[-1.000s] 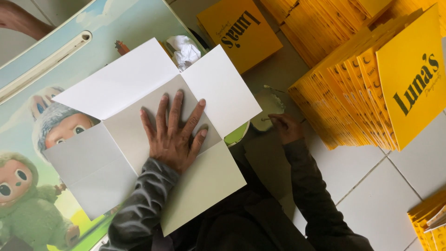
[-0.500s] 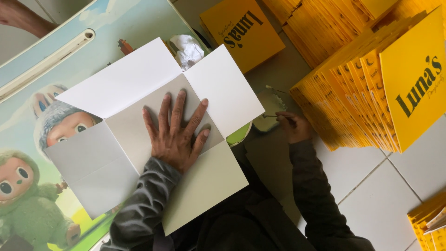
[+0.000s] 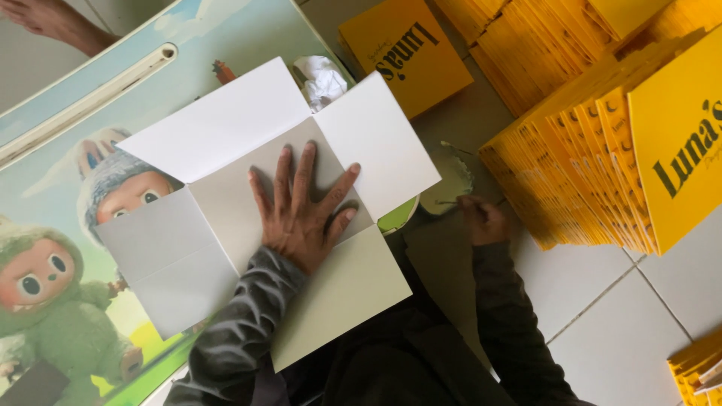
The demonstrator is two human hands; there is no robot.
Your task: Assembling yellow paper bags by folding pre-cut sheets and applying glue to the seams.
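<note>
A left hand (image 3: pixel 301 214) lies flat, fingers spread and grasping nothing, on the centre panel of an unfolded white card box blank (image 3: pixel 263 203), pinning it to a low counter (image 3: pixel 68 135) covered with a glossy cartoon print of furry wide-eyed figures. The blank is matte, stiff and cross-shaped, its four flaps creased outward from the grey-shadowed middle square. To the side, the right hand (image 3: pixel 481 219) is closed around a thin brush (image 3: pixel 451 201), its tip held at the rim of a small round pot of pale paste (image 3: pixel 445 182) on the tiled floor (image 3: pixel 602 301). Judging by this, the step in hand looks like loading the brush with paste while the blank is held steady; the next move would likely call for carrying the wet brush across to the flaps without drips and keeping the card from shifting. A crumpled white rag (image 3: pixel 322 79) sits just beyond the blank's far edge. Well apart on the floor, stacks of flat yellow covers (image 3: pixel 602 150) stand fanned on edge, smooth-faced with dark lettering, and a single yellow cover (image 3: pixel 406 49) lies flat near them. Another person's bare foot (image 3: pixel 45 19) shows at the upper corner.
</note>
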